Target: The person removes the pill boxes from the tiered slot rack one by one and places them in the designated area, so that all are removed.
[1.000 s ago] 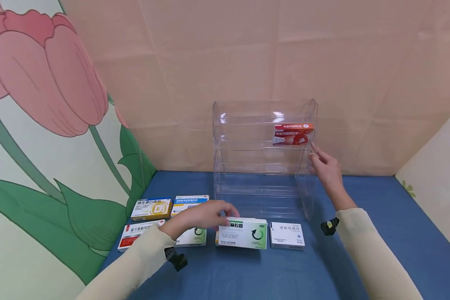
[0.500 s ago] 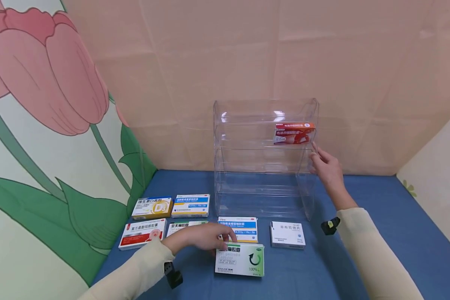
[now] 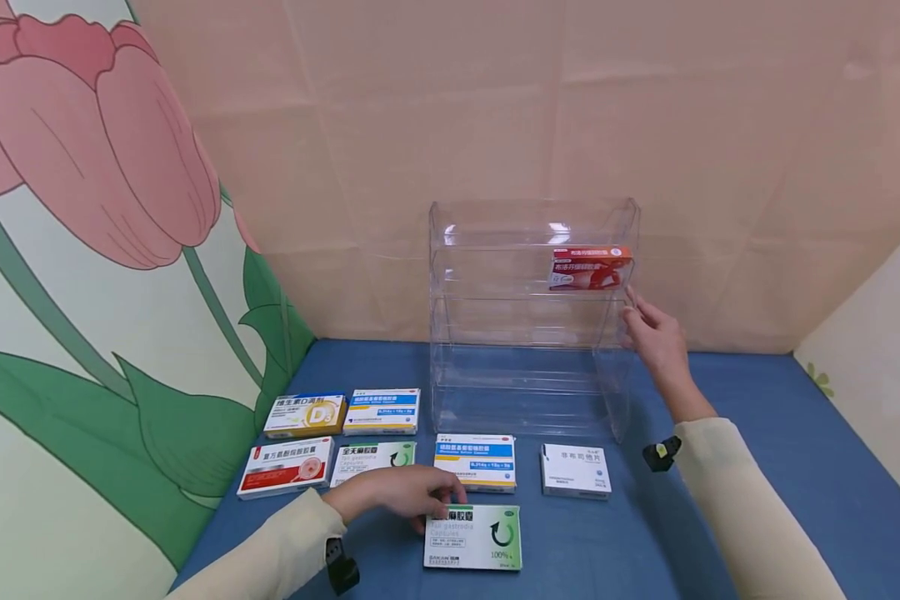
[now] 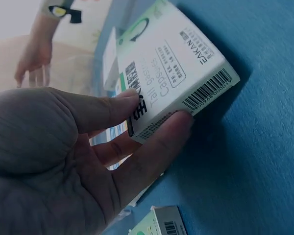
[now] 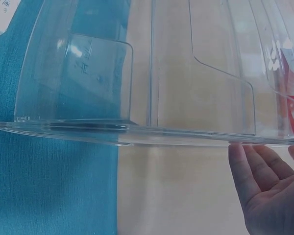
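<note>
My left hand (image 3: 441, 500) pinches the left end of a green-and-white medicine box (image 3: 473, 538) that lies flat on the blue table (image 3: 585, 550). In the left wrist view the thumb and fingers (image 4: 164, 134) clamp that box (image 4: 174, 63) by its end. My right hand (image 3: 634, 313) rests with straight fingers against the right side wall of a clear tiered acrylic rack (image 3: 525, 333). The right wrist view shows the rack (image 5: 137, 73) edge-on, with the fingers (image 5: 255, 164) just under its wall. A red-and-white box (image 3: 589, 267) stands on the rack's upper right shelf.
Several boxes lie left of and in front of the rack: a yellow D3 box (image 3: 304, 415), a blue-white box (image 3: 382, 411), a red-white box (image 3: 285, 467), a green-white box (image 3: 371, 461), a blue-yellow box (image 3: 474, 461), a white box (image 3: 574, 471). Fabric walls close the back and sides.
My left hand has pulled the green-and-white box toward the table's near edge, uncovering the blue-yellow box behind it. The right hand has stayed on the rack.
</note>
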Demonstrator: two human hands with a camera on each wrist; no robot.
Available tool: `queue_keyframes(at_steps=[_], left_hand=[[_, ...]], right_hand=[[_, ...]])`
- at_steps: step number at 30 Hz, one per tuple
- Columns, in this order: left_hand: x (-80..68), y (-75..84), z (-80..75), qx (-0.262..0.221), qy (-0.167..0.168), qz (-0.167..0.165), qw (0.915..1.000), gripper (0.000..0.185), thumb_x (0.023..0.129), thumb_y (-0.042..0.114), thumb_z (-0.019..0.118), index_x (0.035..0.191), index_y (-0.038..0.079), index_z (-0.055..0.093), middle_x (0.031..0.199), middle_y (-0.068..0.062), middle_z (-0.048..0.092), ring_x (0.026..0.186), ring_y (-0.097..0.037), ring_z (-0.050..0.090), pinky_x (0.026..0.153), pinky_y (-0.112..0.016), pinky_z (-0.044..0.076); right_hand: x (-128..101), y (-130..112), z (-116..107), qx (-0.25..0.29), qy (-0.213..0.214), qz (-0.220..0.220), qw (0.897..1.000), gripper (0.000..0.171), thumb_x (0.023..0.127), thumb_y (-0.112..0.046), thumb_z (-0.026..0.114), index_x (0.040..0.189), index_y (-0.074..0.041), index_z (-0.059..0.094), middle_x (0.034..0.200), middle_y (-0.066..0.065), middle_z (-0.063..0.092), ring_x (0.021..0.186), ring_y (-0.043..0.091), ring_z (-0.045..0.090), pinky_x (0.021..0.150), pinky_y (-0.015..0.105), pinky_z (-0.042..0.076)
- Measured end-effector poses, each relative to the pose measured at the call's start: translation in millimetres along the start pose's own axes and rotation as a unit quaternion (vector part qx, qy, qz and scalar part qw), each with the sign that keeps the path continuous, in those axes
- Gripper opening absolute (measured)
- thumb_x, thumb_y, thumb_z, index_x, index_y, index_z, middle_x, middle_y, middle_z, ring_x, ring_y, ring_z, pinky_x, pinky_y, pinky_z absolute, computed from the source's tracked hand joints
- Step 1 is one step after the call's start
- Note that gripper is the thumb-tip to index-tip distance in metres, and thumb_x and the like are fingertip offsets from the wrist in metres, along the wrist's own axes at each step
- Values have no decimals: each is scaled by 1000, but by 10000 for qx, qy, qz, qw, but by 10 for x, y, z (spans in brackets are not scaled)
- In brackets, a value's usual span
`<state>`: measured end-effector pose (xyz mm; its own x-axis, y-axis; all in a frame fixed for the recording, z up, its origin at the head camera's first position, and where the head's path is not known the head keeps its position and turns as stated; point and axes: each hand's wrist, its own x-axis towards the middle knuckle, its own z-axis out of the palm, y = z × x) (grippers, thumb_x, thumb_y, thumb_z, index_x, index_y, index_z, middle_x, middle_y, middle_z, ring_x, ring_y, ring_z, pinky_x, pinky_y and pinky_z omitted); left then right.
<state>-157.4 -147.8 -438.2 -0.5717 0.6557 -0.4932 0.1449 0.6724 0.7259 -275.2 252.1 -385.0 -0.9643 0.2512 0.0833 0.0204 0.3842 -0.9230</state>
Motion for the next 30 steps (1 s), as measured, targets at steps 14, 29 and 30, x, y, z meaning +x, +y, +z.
queue_keyframes(at_steps=[14, 29, 30], left_hand=[[-49, 79, -117, 741, 206, 13, 9970, 29, 94, 11, 71, 123, 18, 70, 111, 2, 64, 88, -8, 57, 61, -31, 56], [36, 612, -640, 1780, 1481, 680, 9704, 29, 100, 27, 66, 128, 18, 68, 122, 0, 69, 106, -16, 65, 89, -35, 54], [43, 657, -676, 1791, 1542, 730, 9689, 30, 100, 26, 66, 129, 17, 68, 125, -2, 68, 111, -18, 64, 93, -37, 53]], right_hand=[[-10, 15, -43, -2, -43, 87, 10000, 65, 99, -61, 47, 156, -31, 37, 154, 10, 48, 129, 34, 54, 95, 39, 54], [-10, 11, -15, -35, -38, -71, 10000, 57, 101, -56, 49, 154, -38, 39, 155, 9, 47, 128, 35, 58, 93, 39, 55], [-9, 17, -9, -47, -44, -89, 9999, 57, 101, -56, 49, 154, -38, 39, 155, 9, 47, 128, 34, 58, 93, 39, 55]])
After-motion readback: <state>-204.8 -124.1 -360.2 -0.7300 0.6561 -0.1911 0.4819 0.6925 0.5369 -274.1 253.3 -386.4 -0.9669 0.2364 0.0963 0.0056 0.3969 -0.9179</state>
